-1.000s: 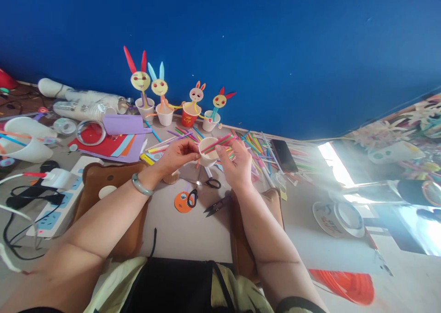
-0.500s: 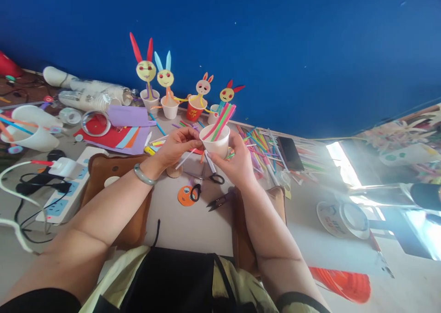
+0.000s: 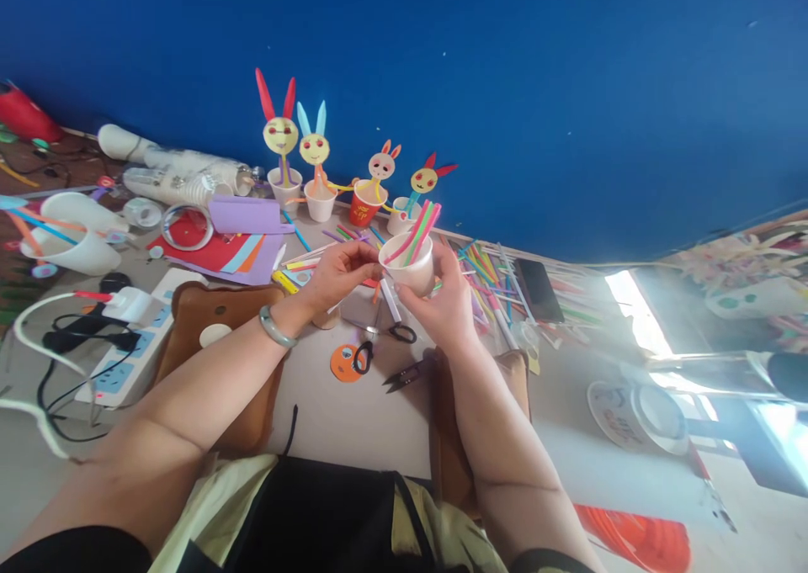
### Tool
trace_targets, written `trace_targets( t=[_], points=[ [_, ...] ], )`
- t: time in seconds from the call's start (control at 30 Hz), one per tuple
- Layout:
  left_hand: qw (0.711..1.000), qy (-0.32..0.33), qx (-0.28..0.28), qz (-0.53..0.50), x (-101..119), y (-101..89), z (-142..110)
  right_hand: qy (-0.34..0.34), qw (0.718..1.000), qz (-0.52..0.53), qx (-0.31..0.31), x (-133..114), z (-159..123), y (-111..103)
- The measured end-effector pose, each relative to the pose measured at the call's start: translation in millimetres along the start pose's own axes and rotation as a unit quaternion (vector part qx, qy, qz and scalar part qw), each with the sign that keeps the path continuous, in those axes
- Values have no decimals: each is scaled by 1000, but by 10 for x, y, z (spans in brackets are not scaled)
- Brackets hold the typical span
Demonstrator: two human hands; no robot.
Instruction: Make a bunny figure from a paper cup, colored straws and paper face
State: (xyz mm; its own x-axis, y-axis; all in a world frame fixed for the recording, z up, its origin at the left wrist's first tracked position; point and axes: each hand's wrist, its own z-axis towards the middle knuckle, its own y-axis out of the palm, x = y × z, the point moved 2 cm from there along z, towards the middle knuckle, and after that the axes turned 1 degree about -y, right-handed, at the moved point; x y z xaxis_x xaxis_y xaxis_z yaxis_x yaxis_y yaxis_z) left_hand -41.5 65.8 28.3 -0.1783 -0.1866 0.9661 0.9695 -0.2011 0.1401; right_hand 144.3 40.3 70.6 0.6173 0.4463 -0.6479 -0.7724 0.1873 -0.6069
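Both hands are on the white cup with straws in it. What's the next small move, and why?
Probably set the white cup down on the bare table near the scissors. The left hand and right hand hold it in the air, and the straws lean loosely over its rim.

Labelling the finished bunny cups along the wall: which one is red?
The third bunny cup from the left, under the pink-eared bunny head. The other three cups in the row are white.
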Motion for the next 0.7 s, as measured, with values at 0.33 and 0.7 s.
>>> trace_targets(
  t=[0.33,0.7],
  points=[
    [879,321,42,351,58,-44,-152,-96,980,-174,-4,160,-14,69],
    [819,328,-6,470,-25,-40,-157,-154,973,-163,-57,124,-47,134]
  ],
)
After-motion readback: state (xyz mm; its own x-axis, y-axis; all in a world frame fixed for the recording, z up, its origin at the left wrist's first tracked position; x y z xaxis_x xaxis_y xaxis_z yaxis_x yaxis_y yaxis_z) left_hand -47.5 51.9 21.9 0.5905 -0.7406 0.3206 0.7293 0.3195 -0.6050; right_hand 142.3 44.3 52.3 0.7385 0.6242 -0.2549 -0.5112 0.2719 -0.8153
